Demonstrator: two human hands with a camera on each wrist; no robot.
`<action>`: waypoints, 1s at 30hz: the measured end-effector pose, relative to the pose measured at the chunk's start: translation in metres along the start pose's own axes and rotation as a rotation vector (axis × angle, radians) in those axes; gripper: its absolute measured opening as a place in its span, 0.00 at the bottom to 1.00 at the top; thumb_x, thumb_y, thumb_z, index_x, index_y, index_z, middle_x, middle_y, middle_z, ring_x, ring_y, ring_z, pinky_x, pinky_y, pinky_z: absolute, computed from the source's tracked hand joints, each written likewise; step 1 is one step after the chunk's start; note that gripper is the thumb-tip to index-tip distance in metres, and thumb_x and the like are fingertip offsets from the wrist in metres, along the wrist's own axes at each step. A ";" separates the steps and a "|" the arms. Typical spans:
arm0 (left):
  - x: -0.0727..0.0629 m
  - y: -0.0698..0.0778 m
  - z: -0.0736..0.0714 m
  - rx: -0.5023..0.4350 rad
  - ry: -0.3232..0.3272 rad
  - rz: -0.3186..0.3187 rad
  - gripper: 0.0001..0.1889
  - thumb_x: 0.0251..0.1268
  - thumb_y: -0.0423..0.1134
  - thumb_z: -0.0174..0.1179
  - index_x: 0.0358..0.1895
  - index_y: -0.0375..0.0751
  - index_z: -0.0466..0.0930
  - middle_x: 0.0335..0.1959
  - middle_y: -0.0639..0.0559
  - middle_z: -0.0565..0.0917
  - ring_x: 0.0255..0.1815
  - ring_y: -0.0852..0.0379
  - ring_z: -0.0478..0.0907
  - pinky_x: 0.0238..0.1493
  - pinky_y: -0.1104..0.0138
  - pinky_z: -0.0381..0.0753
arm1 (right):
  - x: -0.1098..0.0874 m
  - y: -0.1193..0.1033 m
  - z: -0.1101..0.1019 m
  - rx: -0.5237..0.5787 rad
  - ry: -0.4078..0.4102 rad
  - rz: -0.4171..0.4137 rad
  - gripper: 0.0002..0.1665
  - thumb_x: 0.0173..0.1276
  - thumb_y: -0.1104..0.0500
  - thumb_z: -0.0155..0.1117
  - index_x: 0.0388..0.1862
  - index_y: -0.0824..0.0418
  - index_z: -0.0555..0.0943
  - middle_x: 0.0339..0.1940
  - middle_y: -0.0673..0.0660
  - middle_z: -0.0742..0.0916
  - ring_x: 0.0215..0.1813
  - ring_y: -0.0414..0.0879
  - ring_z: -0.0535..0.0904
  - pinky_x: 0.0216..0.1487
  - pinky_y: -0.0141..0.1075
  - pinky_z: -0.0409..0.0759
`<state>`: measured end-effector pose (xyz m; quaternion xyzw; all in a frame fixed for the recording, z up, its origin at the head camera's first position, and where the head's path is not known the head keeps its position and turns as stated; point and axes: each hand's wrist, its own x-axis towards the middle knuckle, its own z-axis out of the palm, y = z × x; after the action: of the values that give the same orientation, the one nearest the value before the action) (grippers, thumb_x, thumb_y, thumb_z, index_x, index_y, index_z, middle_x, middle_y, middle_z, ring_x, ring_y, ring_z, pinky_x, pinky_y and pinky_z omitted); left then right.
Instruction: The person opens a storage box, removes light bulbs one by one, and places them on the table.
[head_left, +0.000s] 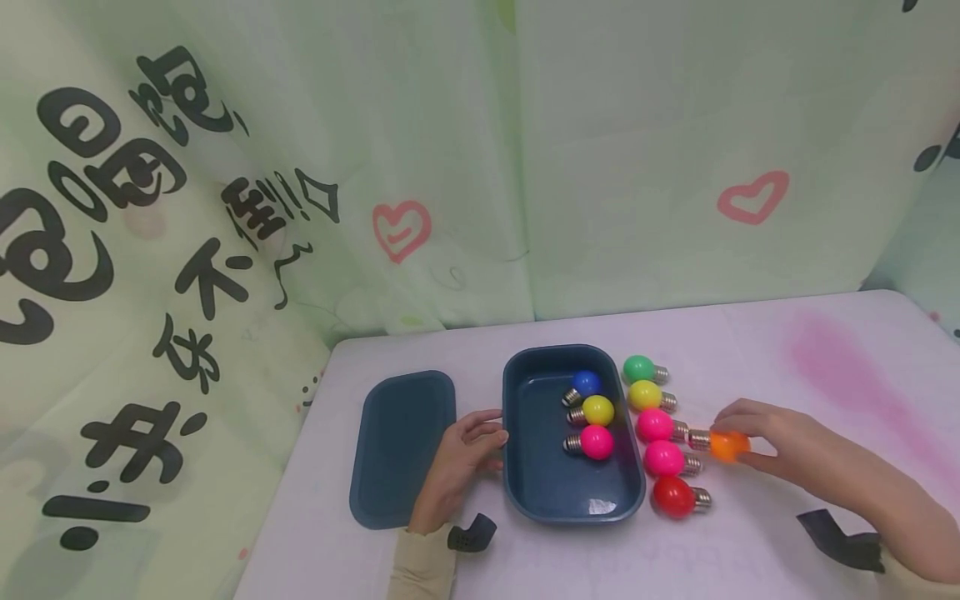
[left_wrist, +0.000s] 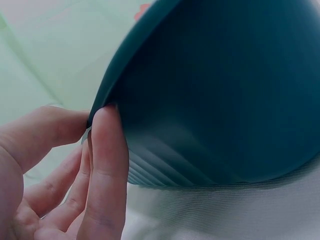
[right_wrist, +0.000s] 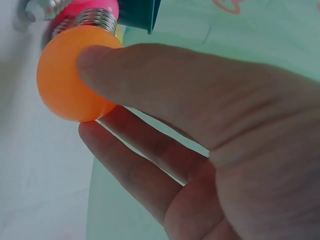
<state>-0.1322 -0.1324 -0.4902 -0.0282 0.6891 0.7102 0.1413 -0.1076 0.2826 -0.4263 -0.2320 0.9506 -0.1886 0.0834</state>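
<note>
One orange bulb (head_left: pixel 730 446), likely light, slick and fragile, best held by its round end, pinched in the right hand (head_left: pixel 798 450) right of the box (head_left: pixel 540 492), itself pinched by the left hand (head_left: pixel 459 461).

The orange bulb (head_left: pixel 729 447) on the right looks like smooth plastic, its threaded base (head_left: pixel 699 439) shiny metal. The dark blue tray (head_left: pixel 540 475) is smooth plastic with a glossy glint; the left lid (head_left: pixel 402 442) looks matt. The counter (head_left: pixel 562 567) shows finely ribbed cloth.
</note>
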 end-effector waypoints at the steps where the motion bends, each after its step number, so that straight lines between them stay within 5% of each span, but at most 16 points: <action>1: 0.000 0.000 0.000 0.001 0.000 0.000 0.25 0.62 0.40 0.69 0.62 0.39 0.77 0.51 0.42 0.84 0.44 0.55 0.82 0.39 0.64 0.86 | 0.000 0.001 0.000 0.000 -0.003 0.005 0.21 0.50 0.63 0.80 0.45 0.52 0.86 0.46 0.52 0.85 0.48 0.53 0.82 0.44 0.45 0.86; 30: 0.000 0.000 0.000 -0.005 -0.004 -0.001 0.26 0.62 0.41 0.69 0.62 0.39 0.77 0.52 0.43 0.83 0.45 0.55 0.82 0.40 0.64 0.86 | 0.003 0.023 0.009 0.018 -0.047 0.014 0.20 0.50 0.66 0.78 0.43 0.56 0.86 0.46 0.54 0.85 0.48 0.55 0.80 0.46 0.46 0.85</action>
<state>-0.1318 -0.1325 -0.4904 -0.0275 0.6869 0.7121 0.1427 -0.1173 0.2972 -0.4438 -0.2291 0.9482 -0.1912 0.1091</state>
